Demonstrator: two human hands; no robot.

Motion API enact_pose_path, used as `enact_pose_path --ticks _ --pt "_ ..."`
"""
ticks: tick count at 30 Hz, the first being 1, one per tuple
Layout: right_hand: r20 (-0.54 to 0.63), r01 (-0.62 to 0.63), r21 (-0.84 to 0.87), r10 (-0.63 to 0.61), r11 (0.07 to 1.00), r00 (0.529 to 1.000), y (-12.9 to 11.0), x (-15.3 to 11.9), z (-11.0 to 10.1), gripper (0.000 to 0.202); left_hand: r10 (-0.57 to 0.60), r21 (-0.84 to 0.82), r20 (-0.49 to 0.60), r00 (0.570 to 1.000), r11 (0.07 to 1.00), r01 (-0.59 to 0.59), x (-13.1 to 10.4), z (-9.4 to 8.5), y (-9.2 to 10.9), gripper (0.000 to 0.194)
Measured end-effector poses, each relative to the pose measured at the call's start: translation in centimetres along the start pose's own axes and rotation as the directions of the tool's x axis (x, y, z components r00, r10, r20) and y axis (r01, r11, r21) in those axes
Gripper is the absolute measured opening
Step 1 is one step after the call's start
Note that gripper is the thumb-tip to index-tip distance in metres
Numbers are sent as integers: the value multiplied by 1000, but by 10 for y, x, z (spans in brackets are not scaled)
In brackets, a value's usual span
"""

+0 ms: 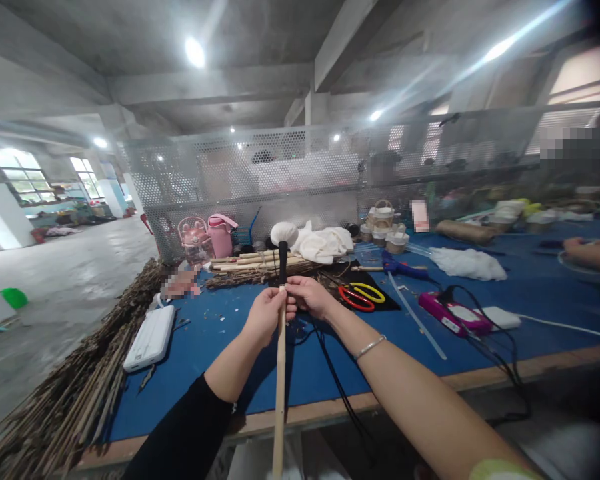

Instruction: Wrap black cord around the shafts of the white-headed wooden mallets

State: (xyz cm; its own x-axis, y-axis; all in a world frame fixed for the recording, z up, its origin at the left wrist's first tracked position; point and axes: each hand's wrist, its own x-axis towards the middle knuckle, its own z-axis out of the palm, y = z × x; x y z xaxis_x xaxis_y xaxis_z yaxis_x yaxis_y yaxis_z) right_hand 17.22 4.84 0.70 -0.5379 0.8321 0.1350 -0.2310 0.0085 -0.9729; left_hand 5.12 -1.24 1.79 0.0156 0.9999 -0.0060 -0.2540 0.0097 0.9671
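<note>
A long pale stick (280, 373) stands nearly upright in front of me, with a black wrapping (283, 263) round its upper part and a round white head (284, 233) on top. My left hand (267, 313) is closed round the stick just below the black wrapping. At the lower end of that wrapping, my right hand (307, 297) pinches with its fingertips; black cord hangs beneath the hands. Red-and-yellow-handled scissors (363, 297) lie right of my right hand, below a blue glue gun (403, 265).
On the blue table (200, 360) are a white power bank (150, 338), a magenta device (453, 313), white cloth (325, 241) and pale sticks (250, 262). Brown twigs (80, 373) line the left edge. Another person's hand (587, 252) is at the far right.
</note>
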Motion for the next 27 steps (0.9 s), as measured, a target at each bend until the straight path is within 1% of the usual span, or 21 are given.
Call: enact_pose_path --ticks 2,5,8,11,15,18,20,23,25,27 --pt "3 -7 -19 7 1000 1000 2 0 1 28 -56 -97 18 998 994 58 -2 1 3 17" --pt "18 -24 -55 25 998 1000 2 0 5 28 -112 -140 -20 994 984 108 -3 1 8 13" --pt "40 -6 -41 8 999 999 1 0 10 27 -169 -190 -2 986 968 166 -1 -1 10 10" --pt "50 -5 -12 6 1000 999 -2 -2 11 27 -165 -203 22 986 965 166 0 -2 9 11" --pt "78 -19 -7 20 1000 997 -4 -4 9 28 -145 -182 1 989 973 143 -2 -1 8 13" --pt "53 -1 -20 2 1000 999 -4 -3 11 29 -149 -201 5 989 968 147 -1 -1 8 14" --pt "41 17 -20 -16 1000 999 -3 -3 12 29 -160 -234 25 987 959 161 -1 -2 9 14" --pt "64 25 0 -25 1000 998 -3 -2 12 29 -166 -286 85 982 941 183 -1 -4 11 14" --pt "88 11 17 -12 1000 996 -3 -2 10 28 -156 -286 111 982 941 182 -2 -4 11 17" --pt "114 -26 38 22 999 993 -4 -3 8 27 -127 -249 114 985 957 152 -3 -2 9 23"
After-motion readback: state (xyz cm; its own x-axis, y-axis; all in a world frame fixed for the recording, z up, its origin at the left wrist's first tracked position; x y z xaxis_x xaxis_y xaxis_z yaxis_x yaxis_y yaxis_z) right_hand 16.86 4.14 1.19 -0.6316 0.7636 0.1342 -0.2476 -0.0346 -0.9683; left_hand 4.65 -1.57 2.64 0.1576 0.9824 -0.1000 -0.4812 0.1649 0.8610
